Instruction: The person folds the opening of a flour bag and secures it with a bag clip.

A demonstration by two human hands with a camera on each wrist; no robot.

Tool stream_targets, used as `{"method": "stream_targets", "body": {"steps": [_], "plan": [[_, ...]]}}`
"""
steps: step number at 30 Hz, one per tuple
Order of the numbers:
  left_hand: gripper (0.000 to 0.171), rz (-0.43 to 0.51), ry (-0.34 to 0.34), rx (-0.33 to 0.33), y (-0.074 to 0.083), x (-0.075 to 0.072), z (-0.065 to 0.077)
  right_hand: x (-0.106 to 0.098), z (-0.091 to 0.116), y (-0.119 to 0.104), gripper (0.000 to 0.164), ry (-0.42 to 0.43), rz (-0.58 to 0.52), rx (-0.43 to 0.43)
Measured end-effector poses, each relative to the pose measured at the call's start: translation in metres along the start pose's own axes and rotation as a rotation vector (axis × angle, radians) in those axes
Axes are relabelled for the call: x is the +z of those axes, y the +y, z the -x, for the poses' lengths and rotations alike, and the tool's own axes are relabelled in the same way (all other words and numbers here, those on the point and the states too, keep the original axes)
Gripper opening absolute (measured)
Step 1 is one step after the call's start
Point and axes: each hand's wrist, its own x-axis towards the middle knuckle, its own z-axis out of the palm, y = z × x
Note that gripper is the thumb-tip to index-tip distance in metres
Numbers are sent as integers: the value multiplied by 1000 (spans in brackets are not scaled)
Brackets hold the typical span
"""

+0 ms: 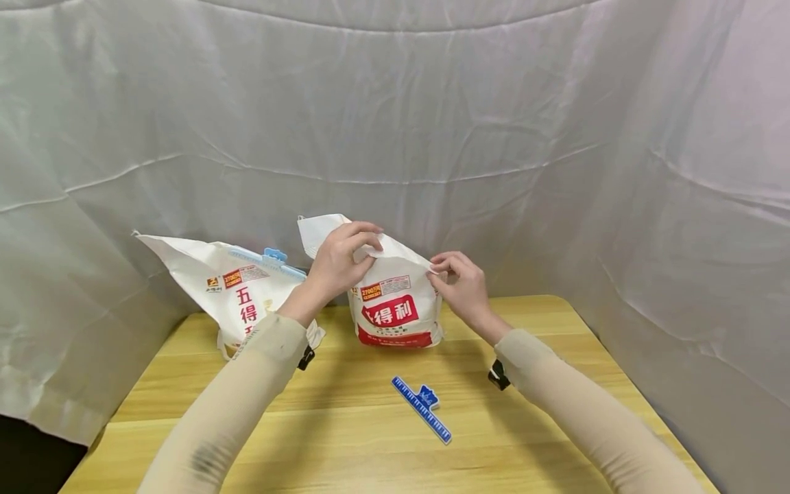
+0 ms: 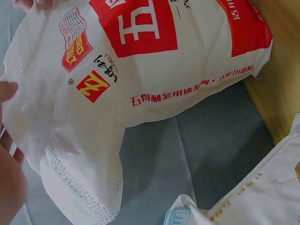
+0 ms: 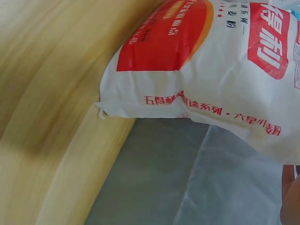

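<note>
A white flour bag point(image 1: 398, 331) with red print stands upright at the back of the table. Its top edge is pinched near the middle by my left hand point(image 1: 344, 257), thumb in front and fingers behind. At the top's right corner my right hand point(image 1: 464, 283) pinches the same edge between thumb and fingers. The bag's left top corner point(image 1: 317, 230) sticks up beyond my left hand. In the left wrist view the bag point(image 2: 154, 89) shows its creased upper part. A blue sealing clip point(image 1: 422, 409) with a piano-key pattern lies in front of the bag, touched by neither hand.
To the left, a second white flour bag point(image 1: 204, 274) leans with a light blue clip point(image 1: 274, 257) across its top; my left forearm partly covers it. Grey cloth point(image 1: 395, 103) hangs behind and beside the wooden table point(image 1: 345, 439).
</note>
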Motion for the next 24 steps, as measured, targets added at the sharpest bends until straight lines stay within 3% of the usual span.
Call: {"method": "stream_targets", "body": {"steps": [4,8,15,24], "plan": [[12,-8,-39,-17,0,2,0,0,5,0,17,-48,-46,55],[14,-27,-76,-66,2,4,-2,0,7,0,24,-38,-73,106],[18,-85,-81,-118,6,8,-9,3,10,1,16,-25,-145,135],[24,-157,-183,-223,8,10,-15,5,12,0,36,-71,-188,248]]}}
